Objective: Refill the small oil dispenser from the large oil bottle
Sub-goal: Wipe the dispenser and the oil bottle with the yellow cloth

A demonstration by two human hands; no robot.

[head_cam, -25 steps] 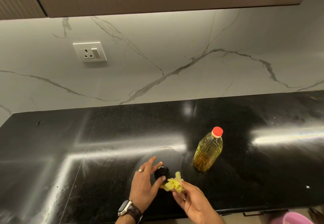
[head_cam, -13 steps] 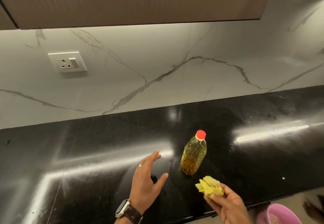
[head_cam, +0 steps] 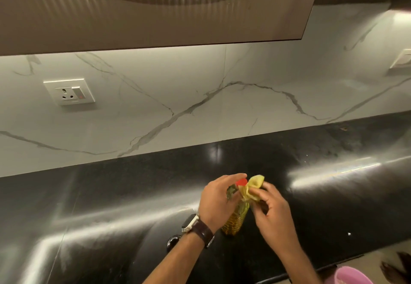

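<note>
My left hand (head_cam: 219,201) grips the golden, ribbed, red-capped bottle (head_cam: 235,221) at its neck, while at three o'clock my right hand (head_cam: 270,211) pinches a yellow cloth (head_cam: 253,189) against it.

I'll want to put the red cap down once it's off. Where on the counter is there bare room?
Bare black counter lies right of the oil bottle, toward the bright glare streak, and behind it up to the marble backsplash. The far left below the socket is bare too. It is crowded near the front edge: the left hand, right hand, yellow cloth and small dispenser.
</note>
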